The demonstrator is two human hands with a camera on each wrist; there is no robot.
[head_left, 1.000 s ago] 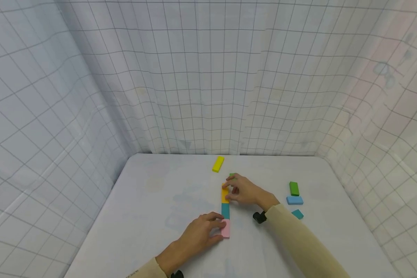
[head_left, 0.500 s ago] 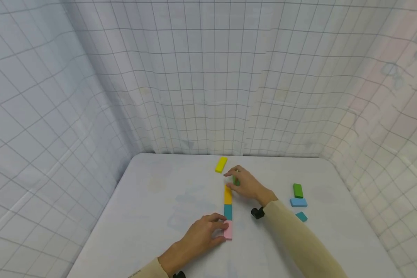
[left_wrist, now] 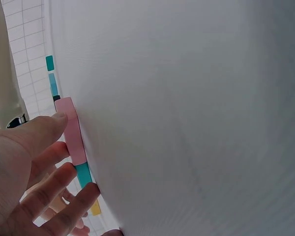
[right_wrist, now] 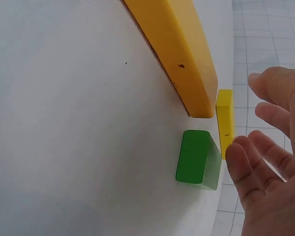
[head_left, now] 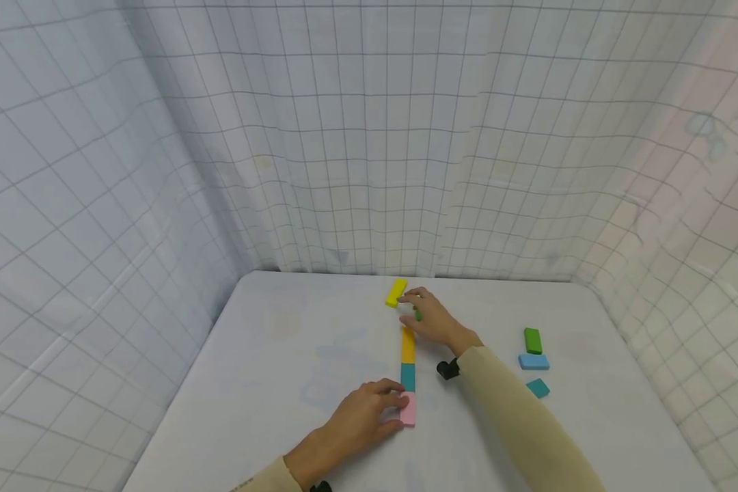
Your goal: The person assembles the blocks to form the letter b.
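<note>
A straight row on the white table (head_left: pixel 270 355) runs from a pink block (head_left: pixel 408 411) nearest me, through a teal block (head_left: pixel 408 377), to an orange block (head_left: pixel 408 347). My left hand (head_left: pixel 359 413) holds the pink block, its thumb at the near end and fingers along the far part. Past the orange end hovers my right hand (head_left: pixel 435 322), fingers spread and gripping nothing. Beneath it a small green block (right_wrist: pixel 192 157) stands apart from the orange one, mostly covered in the head view. A yellow block (head_left: pixel 396 292) lies slanted just beyond the right fingertips.
Off to the right lie another green block (head_left: pixel 532 341), a light blue block (head_left: pixel 534 362) and a teal piece (head_left: pixel 538 388), close together. A white grid-lined curtain (head_left: pixel 369 171) surrounds the table's back and sides.
My right hand has moved off the orange block, forward over the small green block towards the yellow one. The left hand stays at the pink block. The head view has shifted slightly.
</note>
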